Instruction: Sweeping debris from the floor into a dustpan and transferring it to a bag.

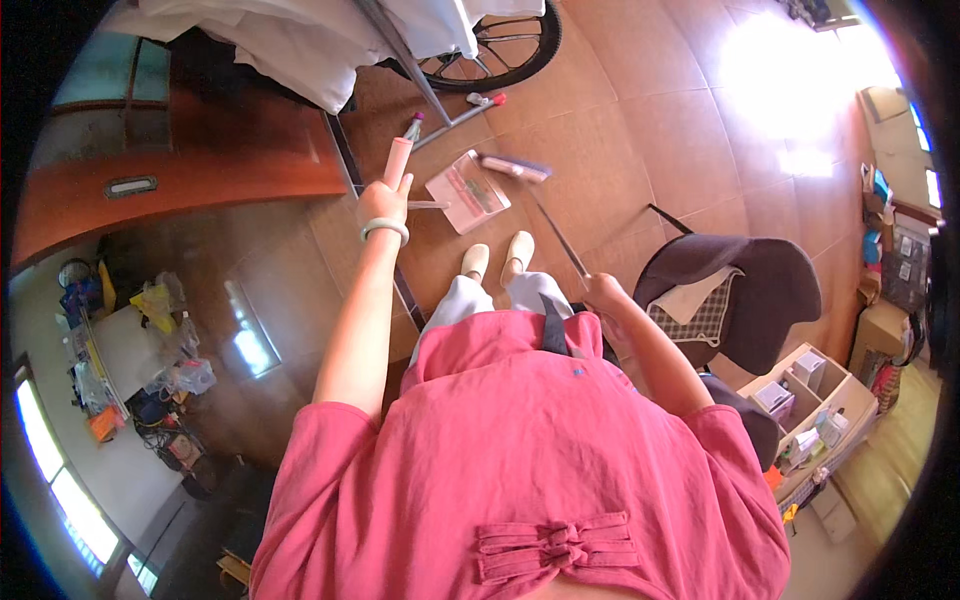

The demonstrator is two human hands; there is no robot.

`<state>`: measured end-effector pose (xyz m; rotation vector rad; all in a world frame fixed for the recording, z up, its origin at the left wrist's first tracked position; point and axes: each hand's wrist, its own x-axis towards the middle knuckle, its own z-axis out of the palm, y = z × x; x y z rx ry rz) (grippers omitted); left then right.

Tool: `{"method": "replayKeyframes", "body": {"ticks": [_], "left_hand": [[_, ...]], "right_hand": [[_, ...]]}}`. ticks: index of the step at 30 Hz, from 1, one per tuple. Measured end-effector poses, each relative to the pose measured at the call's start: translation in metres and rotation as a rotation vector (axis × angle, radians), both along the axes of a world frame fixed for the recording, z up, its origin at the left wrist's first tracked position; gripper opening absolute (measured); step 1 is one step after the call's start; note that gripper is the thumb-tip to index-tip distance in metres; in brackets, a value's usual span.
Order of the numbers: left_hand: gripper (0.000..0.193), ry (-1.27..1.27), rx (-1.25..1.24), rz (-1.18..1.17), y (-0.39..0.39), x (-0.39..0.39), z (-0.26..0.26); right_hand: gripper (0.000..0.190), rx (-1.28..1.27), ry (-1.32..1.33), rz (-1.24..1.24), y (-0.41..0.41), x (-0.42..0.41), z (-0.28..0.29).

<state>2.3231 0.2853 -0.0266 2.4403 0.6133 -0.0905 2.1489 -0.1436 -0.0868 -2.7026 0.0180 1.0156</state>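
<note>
My left hand [385, 201], with a pale bangle [385, 229] at the wrist, grips the pink handle [397, 161] of a long-handled dustpan. The pink dustpan pan [469, 193] rests on the tiled floor ahead of my feet, with some debris in it that is too small to name. Closed around the thin stick [559, 232] of a broom is my right hand [606, 294]. The broom head [516, 168] is at the pan's right edge, slightly blurred; whether it touches the pan I cannot tell.
A dark chair [772, 277] with a checked cloth [694, 319] stands close on the right. Ahead are a wheel [517, 52], a metal stand leg [405, 60] and a bottle [414, 126]. A wooden cabinet [240, 165] is at left, a box shelf [814, 397] at right.
</note>
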Motion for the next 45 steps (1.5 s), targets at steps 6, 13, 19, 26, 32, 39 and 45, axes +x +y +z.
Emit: {"method": "replayKeyframes", "body": {"ticks": [6,13,19,26,32,39,45], "left_hand": [[0.047,-0.125,0.079,-0.046,0.002,0.014,-0.013],[0.049,-0.029,-0.028,-0.039,0.0,0.017,-0.016],[0.032,-0.041,-0.447,-0.053,0.0,0.028,-0.004],[0.033,0.03,-0.698,-0.172,0.016,0.035,0.004],[0.03,0.049,-0.667,-0.291,0.021,0.045,0.015],[0.025,0.154,-0.583,-0.539,-0.007,0.073,0.031],[0.022,0.085,-0.411,-0.801,-0.043,0.097,0.036]], "right_hand": [[0.018,0.35,0.179,-0.58,-0.019,-0.041,0.098],[0.03,0.228,-0.006,-0.589,0.01,-0.018,0.028],[0.043,0.357,0.014,-0.695,0.058,0.003,-0.002],[0.032,0.649,0.158,-1.0,0.061,-0.099,0.087],[0.027,0.621,0.095,-1.313,0.112,-0.184,0.108],[0.019,0.51,0.054,-1.566,0.164,-0.244,0.09],[0.004,0.576,0.068,-1.801,0.165,-0.247,0.045]]}}
